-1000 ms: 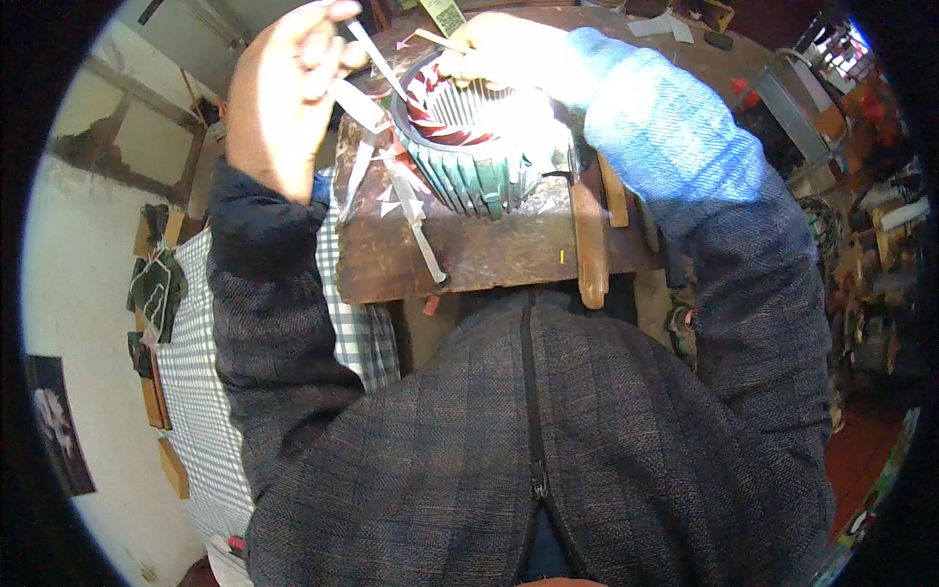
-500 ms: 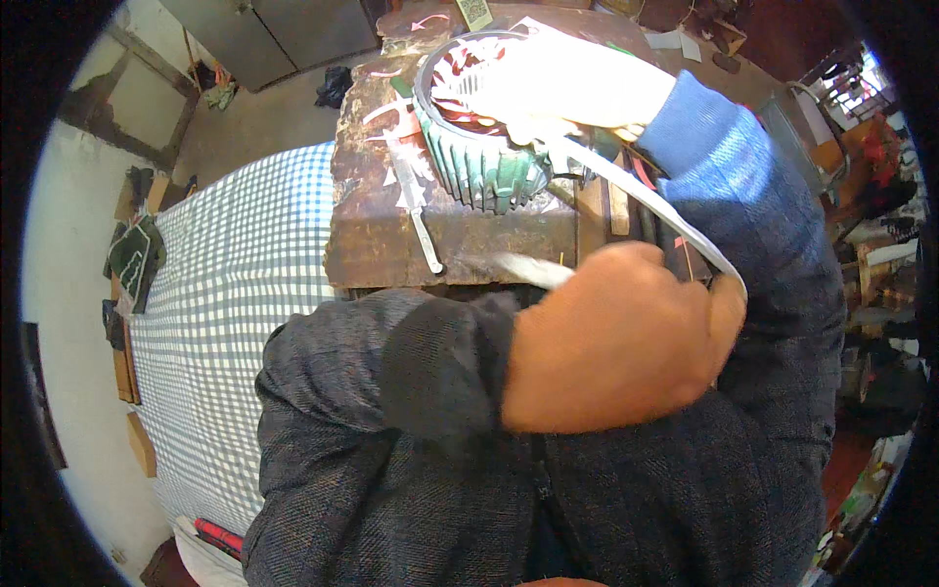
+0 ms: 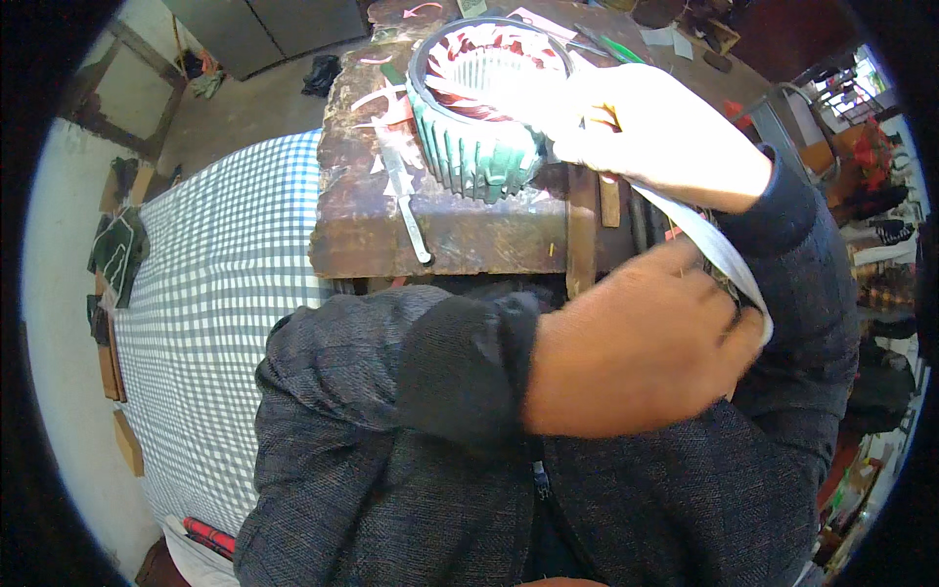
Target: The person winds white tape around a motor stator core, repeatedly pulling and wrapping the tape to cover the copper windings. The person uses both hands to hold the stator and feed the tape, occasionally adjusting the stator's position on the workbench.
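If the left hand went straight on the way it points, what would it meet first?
Probably the person's own dark right sleeve, just right of the left hand and the white strip in its grip. Depth is unclear here, so the hand could pass over or under it.

White strip [image 3: 722, 256] runs from beneath right hand [image 3: 665, 122] to left hand's [image 3: 641, 352] grip. Knife [image 3: 403, 196] lies beside green finned housing [image 3: 477, 161].

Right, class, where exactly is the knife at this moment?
In the head view, the knife lies left of centre on the wooden table, just left of the green finned housing, its handle pointing toward the near edge.
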Demonstrator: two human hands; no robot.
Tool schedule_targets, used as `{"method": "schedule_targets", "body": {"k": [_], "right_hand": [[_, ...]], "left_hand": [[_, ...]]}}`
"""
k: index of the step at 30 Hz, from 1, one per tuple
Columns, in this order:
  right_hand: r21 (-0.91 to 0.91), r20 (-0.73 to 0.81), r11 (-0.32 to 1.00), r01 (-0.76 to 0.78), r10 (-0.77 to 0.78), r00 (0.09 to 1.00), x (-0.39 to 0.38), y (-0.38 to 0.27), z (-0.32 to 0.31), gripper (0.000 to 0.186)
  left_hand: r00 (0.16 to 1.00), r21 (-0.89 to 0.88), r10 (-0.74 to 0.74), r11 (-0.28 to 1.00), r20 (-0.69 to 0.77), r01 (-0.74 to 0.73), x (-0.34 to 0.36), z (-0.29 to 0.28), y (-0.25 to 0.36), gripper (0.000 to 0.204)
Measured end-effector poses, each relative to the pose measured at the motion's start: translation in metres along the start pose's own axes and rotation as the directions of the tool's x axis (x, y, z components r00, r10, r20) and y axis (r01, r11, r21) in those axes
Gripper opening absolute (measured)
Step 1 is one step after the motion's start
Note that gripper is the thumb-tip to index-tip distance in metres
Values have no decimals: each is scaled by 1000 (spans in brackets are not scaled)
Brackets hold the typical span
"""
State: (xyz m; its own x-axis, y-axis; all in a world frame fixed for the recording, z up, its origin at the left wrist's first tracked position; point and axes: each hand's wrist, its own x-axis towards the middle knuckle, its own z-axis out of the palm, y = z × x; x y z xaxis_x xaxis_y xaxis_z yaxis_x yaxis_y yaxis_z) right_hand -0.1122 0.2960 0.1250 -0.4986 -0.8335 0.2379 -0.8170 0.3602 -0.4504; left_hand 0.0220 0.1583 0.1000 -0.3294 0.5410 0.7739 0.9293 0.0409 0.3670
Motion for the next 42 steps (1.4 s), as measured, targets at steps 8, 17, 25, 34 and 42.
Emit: {"method": "schedule_targets", "body": {"k": [8,17,25,34,42], "right_hand": [[-666,-215,732,-144,-3,977,-54,-48,3,28],[-679,-140,734,-15,-110,984,-64,-73,3,24],[-685,-118,723,90,-232,966,-68,-79,8,30],[-682,-68,721,120,-226,972,-74,-80,6,34],[-504,-81,864,-3,-44,996,-72,-71,22,22]], "left_hand": [[578,-655,-787,322,217,684,-59,-36,-45,37],[541,-964,-822,-31,176,265,-63,-31,-68,37],[499,-960,-847,-47,185,276,-51,-23,-66,33],[509,-969,-841,-67,183,238,-69,-45,-86,36],[687,-323,-672,738,-275,593,-87,-74,-92,27]]}}
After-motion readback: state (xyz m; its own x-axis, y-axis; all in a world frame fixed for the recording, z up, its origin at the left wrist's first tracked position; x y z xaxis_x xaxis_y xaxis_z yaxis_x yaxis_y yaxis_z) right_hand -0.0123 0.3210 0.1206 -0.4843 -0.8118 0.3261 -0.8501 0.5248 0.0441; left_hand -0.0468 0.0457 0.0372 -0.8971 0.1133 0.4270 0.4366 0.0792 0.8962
